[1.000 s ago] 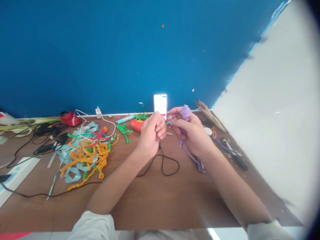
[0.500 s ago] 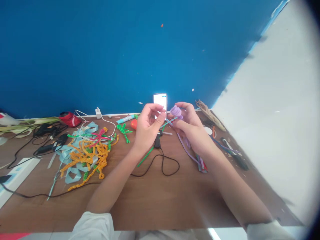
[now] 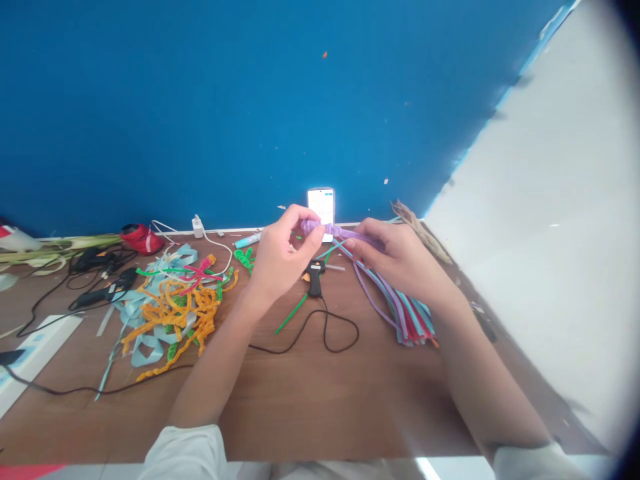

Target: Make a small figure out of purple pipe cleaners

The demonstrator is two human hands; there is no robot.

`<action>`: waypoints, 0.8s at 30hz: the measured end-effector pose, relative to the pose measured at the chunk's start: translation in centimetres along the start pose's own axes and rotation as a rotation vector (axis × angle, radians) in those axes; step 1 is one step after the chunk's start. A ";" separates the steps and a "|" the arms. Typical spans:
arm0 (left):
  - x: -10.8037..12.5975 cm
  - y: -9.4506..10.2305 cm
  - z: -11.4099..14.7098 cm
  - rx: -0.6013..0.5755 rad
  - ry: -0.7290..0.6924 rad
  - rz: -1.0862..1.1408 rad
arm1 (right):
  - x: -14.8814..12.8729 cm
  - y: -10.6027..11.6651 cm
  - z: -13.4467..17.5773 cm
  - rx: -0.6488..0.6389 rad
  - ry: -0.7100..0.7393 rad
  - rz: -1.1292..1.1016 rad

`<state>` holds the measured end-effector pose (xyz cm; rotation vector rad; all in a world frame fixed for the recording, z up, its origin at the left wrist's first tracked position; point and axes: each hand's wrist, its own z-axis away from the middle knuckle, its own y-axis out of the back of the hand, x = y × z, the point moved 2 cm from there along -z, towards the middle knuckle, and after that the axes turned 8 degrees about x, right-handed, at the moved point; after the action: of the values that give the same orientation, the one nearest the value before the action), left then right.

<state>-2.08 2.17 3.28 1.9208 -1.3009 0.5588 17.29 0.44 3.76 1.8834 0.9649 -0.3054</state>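
Observation:
Thumb and fingers of my left hand (image 3: 283,250) pinch the coiled, bumpy end of a purple pipe cleaner (image 3: 336,231). From there its straight part runs rightward into the closed fingers of my right hand (image 3: 400,253), which hides the far end. Below the right hand, a bundle of purple, blue and red pipe cleaners (image 3: 400,307) fans out on the table. A black glue gun (image 3: 315,279) lies beneath and between both hands, its cord looping toward me. Right behind the purple coil, a phone (image 3: 321,202) with a lit screen leans against the wall.
Orange pipe cleaners (image 3: 187,310) and light blue ribbon (image 3: 150,350) are heaped at the left. Beyond them are a white power strip (image 3: 43,350) and black cables. A green twisted figure (image 3: 244,259) and a dried husk (image 3: 423,230) lie near the blue wall (image 3: 200,120).
The purple coil has passed from my right hand to my left. My right hand has slid rightward along the straight strand, and more of the pipe cleaner bundle shows.

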 end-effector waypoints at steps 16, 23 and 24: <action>0.4 1.5 -0.4 -0.190 -0.280 -0.420 | -0.1 -0.4 -0.1 0.045 0.118 0.025; -0.2 1.5 -0.5 -0.112 -0.323 -0.465 | -0.1 -0.9 -0.1 0.033 0.129 0.019; -0.2 1.5 -0.5 -0.119 -0.312 -0.445 | -0.1 -0.9 -0.1 0.010 0.128 0.023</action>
<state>-3.52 2.38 4.00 2.1636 -1.0075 -0.0432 16.54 0.72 3.28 1.9409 1.0279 -0.1780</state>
